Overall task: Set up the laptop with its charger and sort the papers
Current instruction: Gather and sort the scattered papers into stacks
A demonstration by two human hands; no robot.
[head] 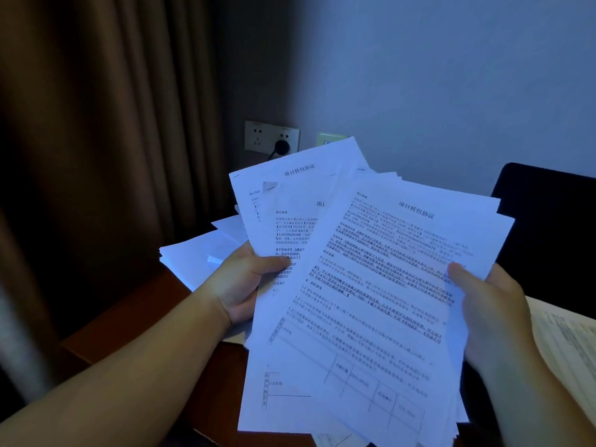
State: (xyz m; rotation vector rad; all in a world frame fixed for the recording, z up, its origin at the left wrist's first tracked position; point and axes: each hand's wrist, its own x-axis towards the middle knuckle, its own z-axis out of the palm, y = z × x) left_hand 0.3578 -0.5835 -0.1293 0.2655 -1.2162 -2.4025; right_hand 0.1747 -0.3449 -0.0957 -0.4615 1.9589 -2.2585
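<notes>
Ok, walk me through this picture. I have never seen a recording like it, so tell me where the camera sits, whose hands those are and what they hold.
There is only one picture, from a camera worn on a person's head, looking forward and down, so the two bare arms reaching in from below are that person's own. No machine is involved.

The left hand grips one sheaf of printed papers, thumb on top. The right hand pinches a second, front sheaf, fanned over the first.

Below them is a dark wooden desk with a loose pile of sheets at its back. On the wall behind, a plug sits in the socket, beside a brown curtain. Something dark stands at the right; I cannot tell what it is.
</notes>
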